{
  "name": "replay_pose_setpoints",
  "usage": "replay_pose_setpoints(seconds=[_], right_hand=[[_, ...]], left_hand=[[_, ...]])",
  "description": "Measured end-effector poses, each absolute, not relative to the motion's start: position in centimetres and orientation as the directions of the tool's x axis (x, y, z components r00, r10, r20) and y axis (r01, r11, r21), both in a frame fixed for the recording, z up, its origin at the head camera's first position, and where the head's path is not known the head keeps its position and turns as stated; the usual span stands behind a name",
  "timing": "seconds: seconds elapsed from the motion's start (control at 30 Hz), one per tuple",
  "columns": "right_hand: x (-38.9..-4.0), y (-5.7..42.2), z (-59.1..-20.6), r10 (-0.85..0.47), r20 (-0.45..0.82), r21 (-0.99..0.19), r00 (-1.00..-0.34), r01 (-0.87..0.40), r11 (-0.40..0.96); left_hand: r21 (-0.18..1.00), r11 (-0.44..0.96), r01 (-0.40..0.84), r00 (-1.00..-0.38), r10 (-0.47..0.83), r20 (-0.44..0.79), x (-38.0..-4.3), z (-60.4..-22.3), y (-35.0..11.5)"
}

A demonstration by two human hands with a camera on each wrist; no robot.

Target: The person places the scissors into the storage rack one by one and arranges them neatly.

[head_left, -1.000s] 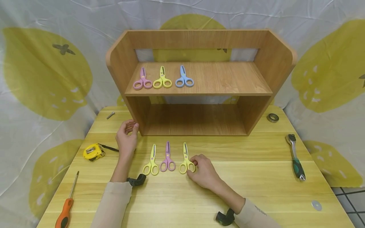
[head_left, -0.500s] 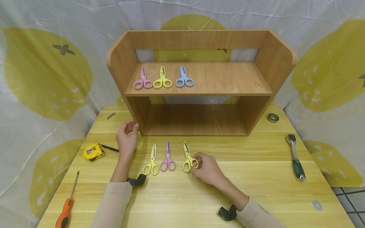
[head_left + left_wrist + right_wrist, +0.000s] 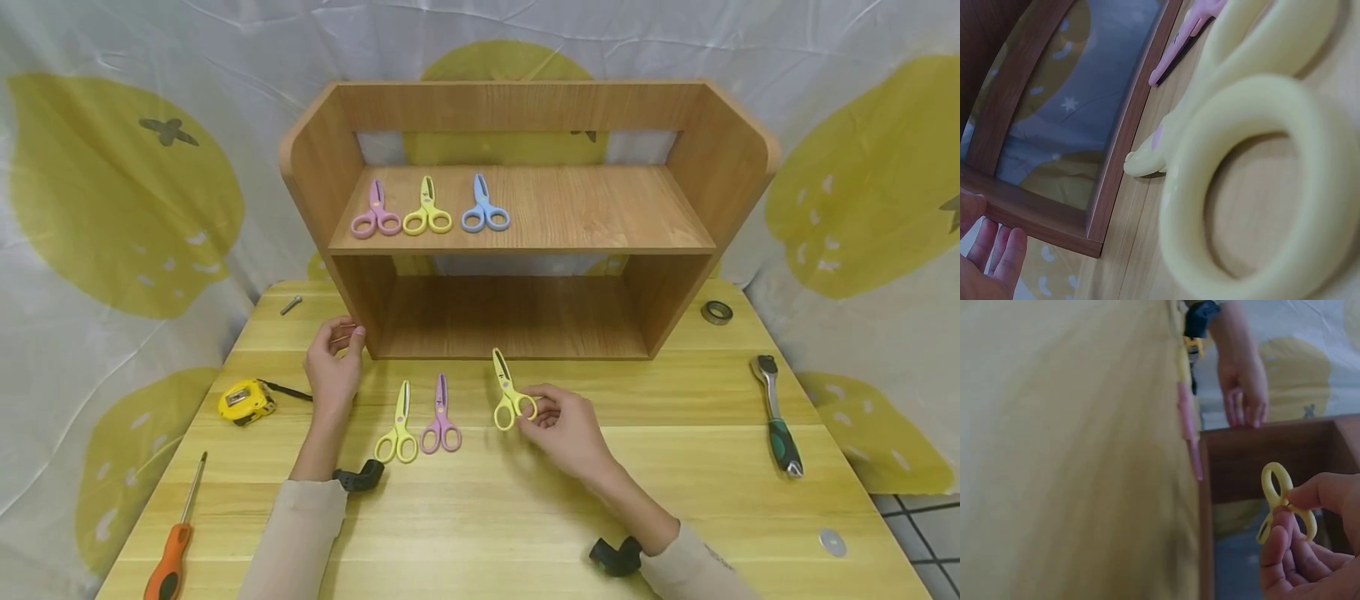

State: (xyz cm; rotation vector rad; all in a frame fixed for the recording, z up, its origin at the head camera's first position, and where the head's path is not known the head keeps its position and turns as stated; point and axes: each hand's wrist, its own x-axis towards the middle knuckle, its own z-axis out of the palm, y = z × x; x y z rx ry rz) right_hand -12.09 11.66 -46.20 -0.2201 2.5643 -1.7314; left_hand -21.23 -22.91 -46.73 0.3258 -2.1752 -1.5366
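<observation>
My right hand (image 3: 566, 429) pinches a pair of yellow scissors (image 3: 505, 382) by one handle loop, raised off the table with the blades toward the shelf. In the right wrist view the thumb and fingers hold the scissors' handles (image 3: 1274, 477). My left hand (image 3: 334, 362) rests against the outer left side of the wooden shelf (image 3: 517, 250), fingers loosely bent. Another pair of yellow scissors (image 3: 398, 429) and a pair of pink scissors (image 3: 441, 417) lie on the table between the hands. Pink (image 3: 376, 215), yellow (image 3: 427, 208) and blue scissors (image 3: 483, 208) lie on the upper shelf.
Left on the table are a bolt (image 3: 291, 305), a yellow tape measure (image 3: 246, 402) and an orange-handled screwdriver (image 3: 174, 546). Along the right lie a bearing ring (image 3: 717, 312), a ratchet wrench (image 3: 778, 417) and a metal disc (image 3: 832, 542). A lemon-print cloth (image 3: 120, 192) hangs behind.
My right hand has taken hold of the rightmost yellow scissors on the table and lifted them, moving right and toward the shelf. The left hand has stayed put.
</observation>
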Motion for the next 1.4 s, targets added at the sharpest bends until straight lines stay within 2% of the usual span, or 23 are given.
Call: replay_pose_setpoints(seconds=[0.3, 0.47, 0.63, 1.17, 1.4], right_hand=[[-12.1, 14.0, -40.9, -0.181, 0.188, -0.934, -0.965, -0.232, 0.270], [-12.2, 14.8, -37.8, -0.191, 0.314, -0.913, -0.930, -0.351, 0.207], [-12.9, 15.3, -34.8, -0.180, 0.406, -0.875, -0.896, -0.438, 0.205], [-21.1, 15.8, -28.8, -0.005, 0.404, -0.855, -0.915, -0.379, 0.353], [-24.9, 15.4, -27.7, 0.030, 0.392, -0.837, -0.920, -0.343, 0.426]], left_hand=[[0.934, 0.350, 0.065, -0.870, -0.438, 0.225, -21.2, -46.8, -22.9], [0.930, 0.361, 0.068, -0.866, -0.441, 0.235, -21.3, -46.8, -22.9], [0.928, 0.366, 0.066, -0.864, -0.444, 0.236, -21.3, -46.9, -22.9], [0.925, 0.374, 0.067, -0.863, -0.444, 0.242, -21.3, -47.1, -23.0], [0.924, 0.375, 0.072, -0.859, -0.447, 0.248, -21.5, -47.1, -22.9]])
